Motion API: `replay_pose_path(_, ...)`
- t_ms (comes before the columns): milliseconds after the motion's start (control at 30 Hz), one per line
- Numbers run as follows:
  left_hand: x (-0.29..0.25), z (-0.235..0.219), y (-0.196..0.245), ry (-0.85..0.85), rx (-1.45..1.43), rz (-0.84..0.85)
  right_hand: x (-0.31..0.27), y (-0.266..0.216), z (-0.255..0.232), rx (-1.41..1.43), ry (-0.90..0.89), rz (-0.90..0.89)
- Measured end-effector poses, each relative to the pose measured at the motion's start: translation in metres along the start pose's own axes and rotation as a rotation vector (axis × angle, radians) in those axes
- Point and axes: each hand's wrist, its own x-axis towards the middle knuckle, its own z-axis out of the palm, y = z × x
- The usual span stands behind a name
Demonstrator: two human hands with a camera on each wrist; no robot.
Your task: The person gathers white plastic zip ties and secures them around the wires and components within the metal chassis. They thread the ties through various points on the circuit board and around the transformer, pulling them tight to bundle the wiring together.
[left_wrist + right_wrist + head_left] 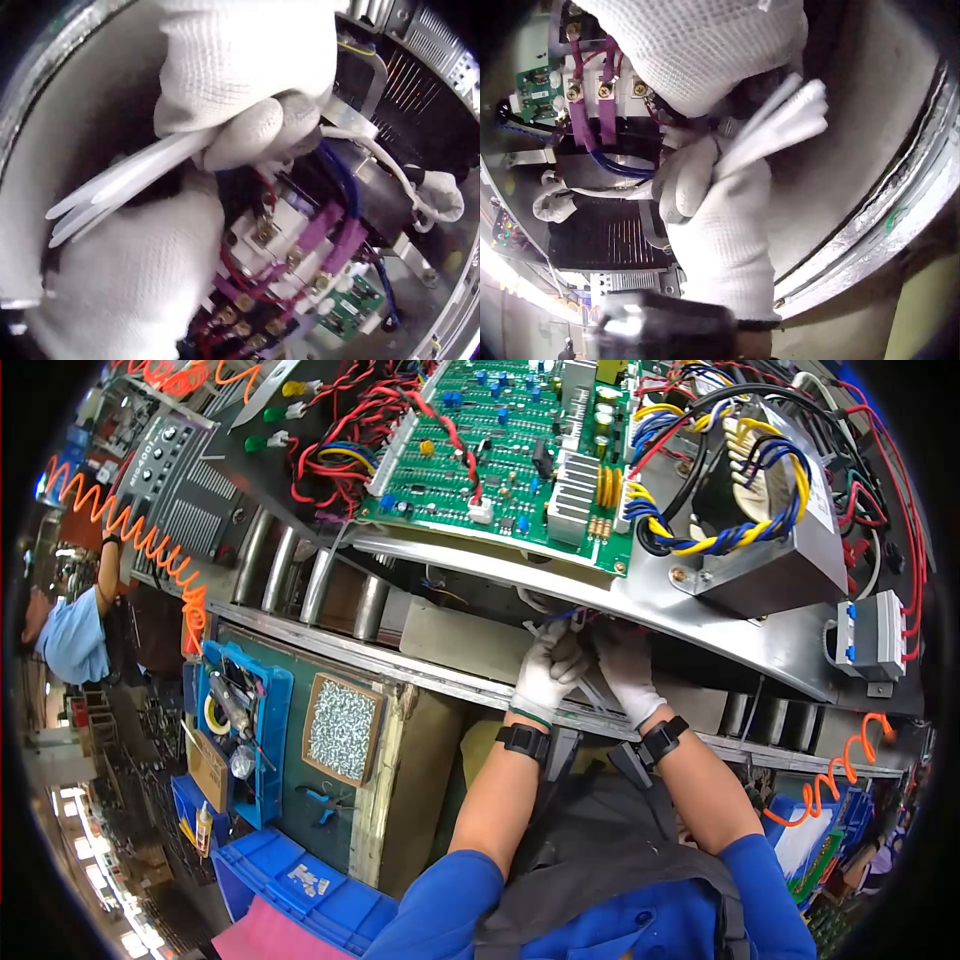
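My white-gloved left hand [550,672] reaches under the tilted metal panel with its fingers curled. It grips a bundle of white cable ties [124,176], whose tails fan out past the fingers in both wrist views. Beside it, my gloved right hand [705,56] reaches into the casing; its fingertips are hidden, and I cannot tell whether they hold anything. Close to the left fingertips run blue wires [341,176] with purple sleeves [321,225]. They lead to a white terminal block [281,225] with brass screws.
Above the hands, the panel [480,565] carries a green circuit board [480,450] and a transformer [745,510]. Metal rollers [318,585] line the bench edge. A blue tool tray [275,745] and a box of screws [342,728] lie at left. Orange coiled hoses [160,545] hang nearby.
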Motion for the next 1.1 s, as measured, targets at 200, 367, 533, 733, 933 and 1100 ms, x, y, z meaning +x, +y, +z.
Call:
replay_pose_path(200, -0.005, -0.014, 0.011, -0.195, 0.032, -0.111, -0.003, -0.004, -0.001, -0.078, 0.134, -0.011)
replay_pose_path(367, 0.001, -0.003, 0.019, 0.064, 0.117, -0.168, -0.002, -0.004, -0.001, 0.219, 0.216, 0.006)
replay_pose_path(533, 0.0, 0.008, 0.014, 0.228, -0.04, -0.127, -0.006, -0.015, -0.006, 0.543, 0.122, 0.304)
replay_pose_path(733, -0.054, 0.026, 0.012, 0.354, 0.718, -0.012, 0.0, -0.042, -0.056, 0.534, -0.029, 0.268)
replay_pose_path(933, -0.044, 0.003, 0.031, 0.153, 1.429, -0.01, 0.0, -0.046, -0.089, 0.666, -0.094, 0.207)
replay_pose_path(1100, -0.027, 0.008, 0.016, 0.298, 0.38, 0.034, -0.001, -0.045, -0.087, 0.884, -0.104, 0.176)
